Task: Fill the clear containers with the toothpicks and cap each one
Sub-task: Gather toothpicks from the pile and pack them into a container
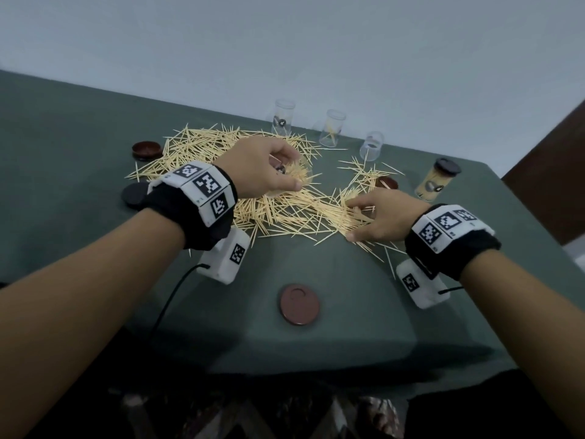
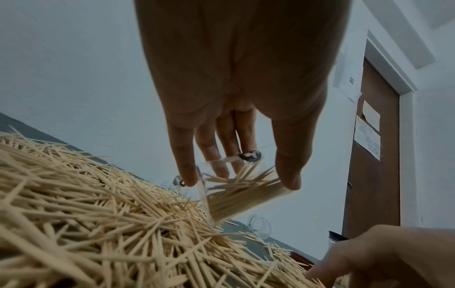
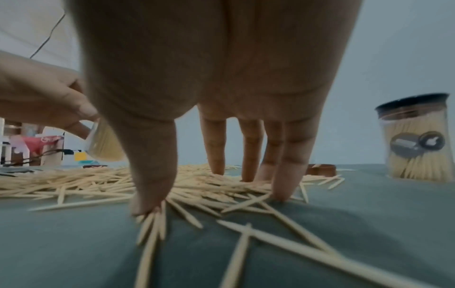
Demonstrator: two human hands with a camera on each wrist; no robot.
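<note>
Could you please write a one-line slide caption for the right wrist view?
Right hand rakes loose toothpicks together on the green tablecloth, beside a filled, capped container.

Left hand [image 1: 266, 169] holds clear container [image 1: 292, 177] over toothpicks [image 1: 285, 210]; right hand [image 1: 376, 217] presses pile.

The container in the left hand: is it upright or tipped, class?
Tipped. The left hand holds the clear container slanted over the toothpick pile, toothpicks inside lying at an angle.

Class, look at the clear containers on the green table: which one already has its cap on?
The capped container at the far right, packed with toothpicks under a dark lid. The three upright containers along the back edge are uncapped, and so is the one in the left hand.
</note>
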